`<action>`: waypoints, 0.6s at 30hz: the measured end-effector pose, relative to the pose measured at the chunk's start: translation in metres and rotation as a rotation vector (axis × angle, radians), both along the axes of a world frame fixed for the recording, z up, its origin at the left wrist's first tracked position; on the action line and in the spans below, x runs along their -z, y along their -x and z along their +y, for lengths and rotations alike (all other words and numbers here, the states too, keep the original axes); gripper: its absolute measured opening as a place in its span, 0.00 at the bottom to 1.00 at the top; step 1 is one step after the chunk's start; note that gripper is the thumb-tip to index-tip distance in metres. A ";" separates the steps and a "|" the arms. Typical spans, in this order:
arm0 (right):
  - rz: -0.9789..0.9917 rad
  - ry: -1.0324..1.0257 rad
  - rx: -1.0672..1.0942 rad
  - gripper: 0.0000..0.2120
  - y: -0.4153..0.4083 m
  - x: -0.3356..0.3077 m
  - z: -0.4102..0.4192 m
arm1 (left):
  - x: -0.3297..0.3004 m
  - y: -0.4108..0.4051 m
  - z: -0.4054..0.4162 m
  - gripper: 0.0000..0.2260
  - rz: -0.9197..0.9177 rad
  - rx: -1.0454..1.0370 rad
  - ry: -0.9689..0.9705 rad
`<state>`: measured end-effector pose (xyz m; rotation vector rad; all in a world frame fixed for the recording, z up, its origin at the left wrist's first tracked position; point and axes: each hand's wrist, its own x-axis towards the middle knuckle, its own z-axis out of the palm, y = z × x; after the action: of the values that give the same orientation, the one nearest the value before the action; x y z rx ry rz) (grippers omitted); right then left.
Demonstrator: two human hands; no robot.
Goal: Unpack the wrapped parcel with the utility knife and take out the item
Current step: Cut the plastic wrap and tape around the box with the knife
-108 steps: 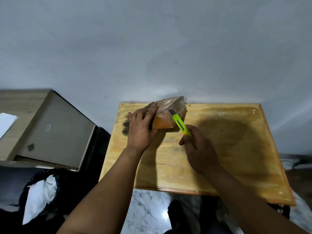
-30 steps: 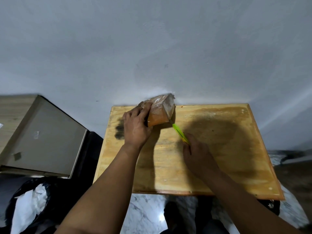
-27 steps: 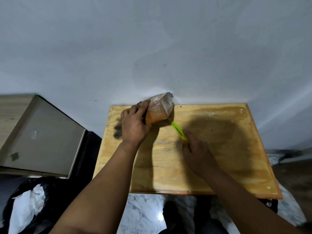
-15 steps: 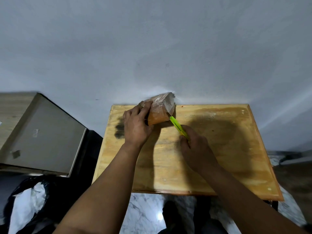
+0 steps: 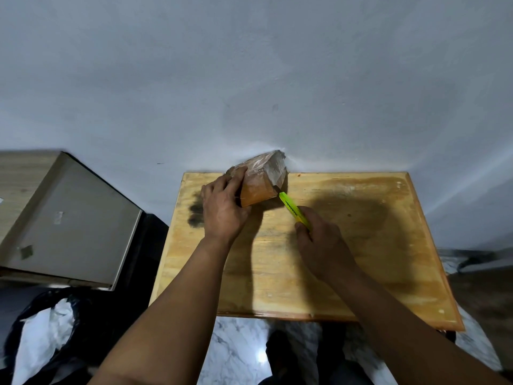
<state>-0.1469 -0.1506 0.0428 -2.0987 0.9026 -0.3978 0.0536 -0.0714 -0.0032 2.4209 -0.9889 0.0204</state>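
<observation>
No readable text, brand, number or sign is found anywhere. Dark notch marks are seen along the knife (image 5: 294,210), just right of the parcel (image 5: 262,180), but no lettering can be made out on it. The parcel's glossy wrap is blurred, and nothing is legible there. Small pale stickers are spotted on the grey box (image 5: 69,226), well left of the parcel, too small to be read.

Knife (image 5: 293,209) blade tip indistinct against parcel (image 5: 262,180); handle rear buried in right hand (image 5: 322,240). Parcel's left side covered by left hand (image 5: 222,209).
</observation>
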 end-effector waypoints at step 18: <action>0.043 0.022 -0.002 0.17 0.001 -0.003 -0.002 | -0.001 0.002 0.003 0.35 0.034 -0.005 0.007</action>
<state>-0.1481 -0.1526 0.0460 -2.1351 0.9249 -0.3641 0.0518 -0.0688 -0.0027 2.4101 -0.9657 -0.0154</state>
